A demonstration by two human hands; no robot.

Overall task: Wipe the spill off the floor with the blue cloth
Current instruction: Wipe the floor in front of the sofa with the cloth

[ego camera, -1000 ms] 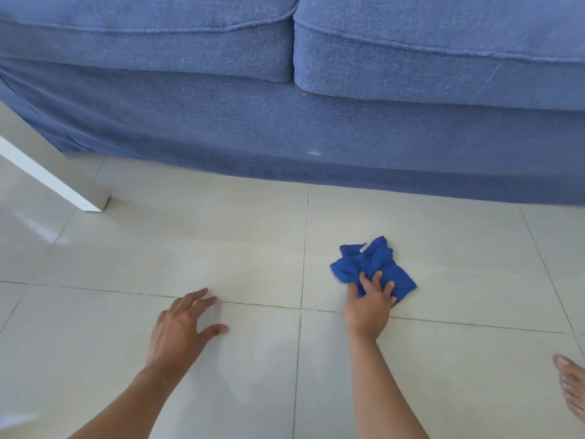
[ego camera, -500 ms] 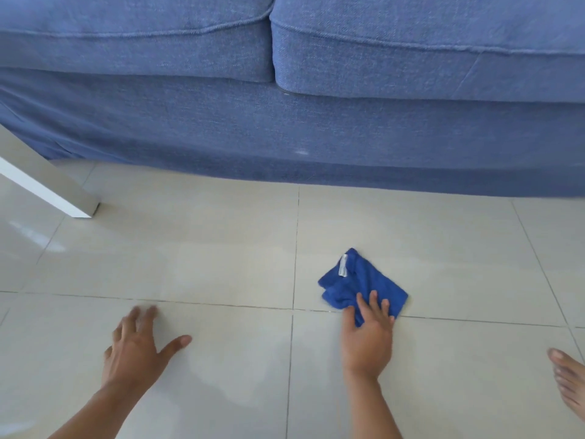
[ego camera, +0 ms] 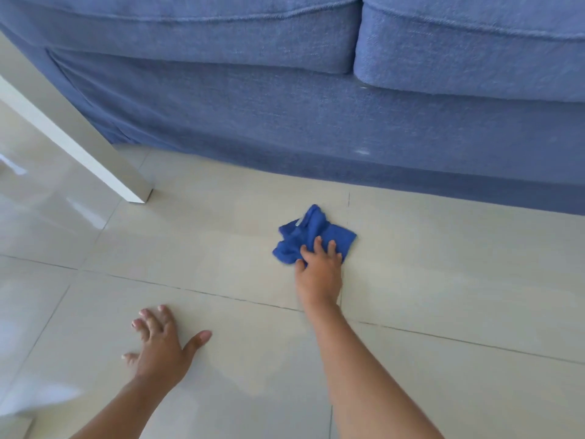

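Observation:
A crumpled blue cloth lies on the pale tiled floor, just in front of the sofa. My right hand presses on the cloth's near edge, fingers spread over it and arm stretched forward. My left hand rests flat on the tiles at the lower left, fingers apart, holding nothing. A faint damp sheen shows on the tiles around the cloth; I cannot make out a distinct spill.
A blue fabric sofa fills the top of the view, its skirt reaching the floor. A white table leg stands at the left, close to the sofa's corner. Glossy tiles reflect light at the far left.
My right hand has pushed the cloth forward, closer to the sofa. The view has shifted right and forward, so the table leg looks nearer. My left hand stays flat on the floor.

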